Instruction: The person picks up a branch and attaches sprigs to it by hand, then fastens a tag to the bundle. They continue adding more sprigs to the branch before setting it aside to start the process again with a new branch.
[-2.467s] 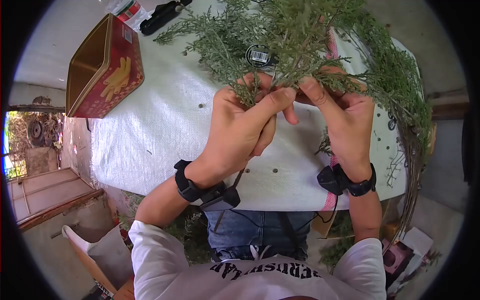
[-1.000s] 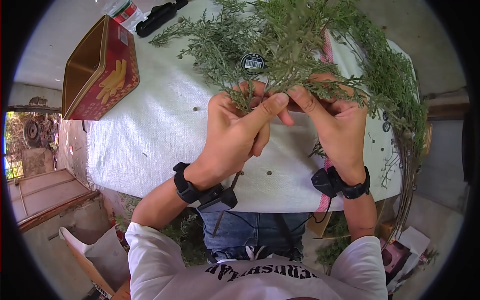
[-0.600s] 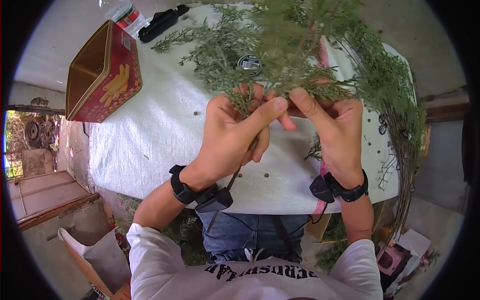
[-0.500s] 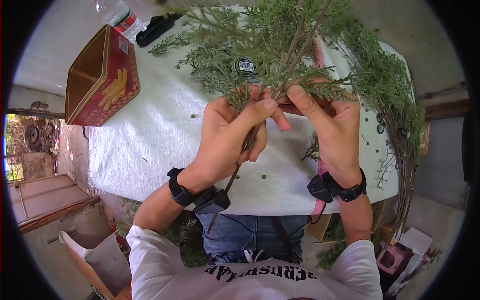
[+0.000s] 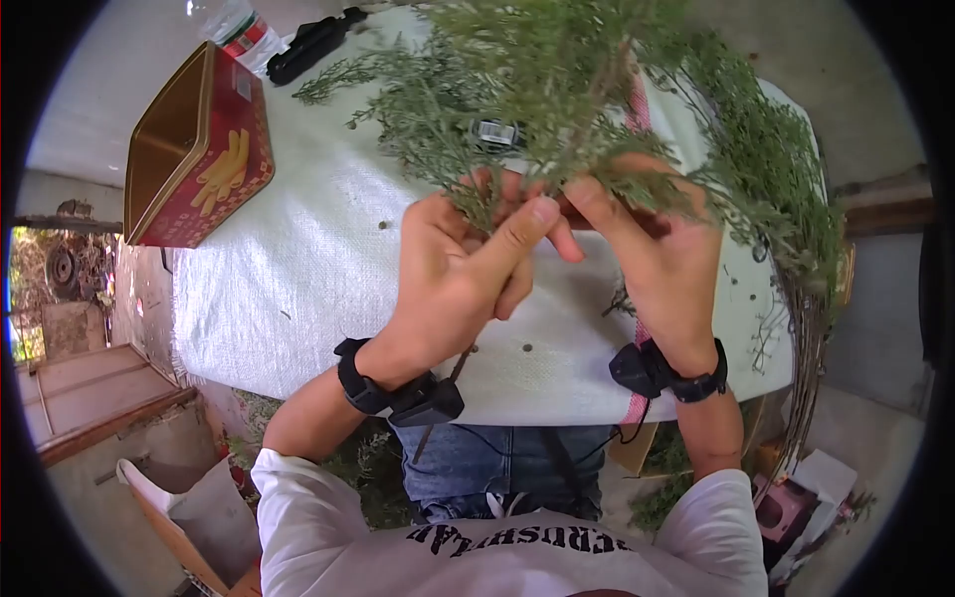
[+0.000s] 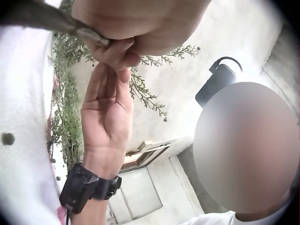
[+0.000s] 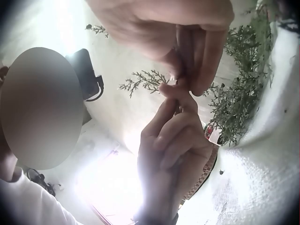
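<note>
Sprigs (image 5: pixel 552 95) in upper ctr of frame, just beyond both hands; they fan up and out from the fingertips, w/ bare stem (image 5: pixel 426 442) slanting down-left past L wrist, so the long axis runs roughly upper ctr to lower L; L hand (image 5: pixel 453 279) is nearer the stem's lower end, fingers curled round it, thumb pressed on top; R hand (image 5: pixel 667 264) comes in from the R, thumb and fingertips together, pinching at the same junction, tips just beside L thumb; foliage is feathery, scaly, matte grey-green, partly blurred; stem thin, brown, woody; white sheet (image 5: pixel 288 284) beneath is coarse woven plastic w/ pink stripe (image 5: pixel 637 406); 2nd bundle (image 5: pixel 766 164) lies along R edge, stems trailing down; upper L: red tin (image 5: pixel 234 164), box-shaped, gold inside, near clear bottle (image 5: pixel 242 35); round black item (image 5: pixel 495 133) w/ barcode label sits amid foliage.
</note>
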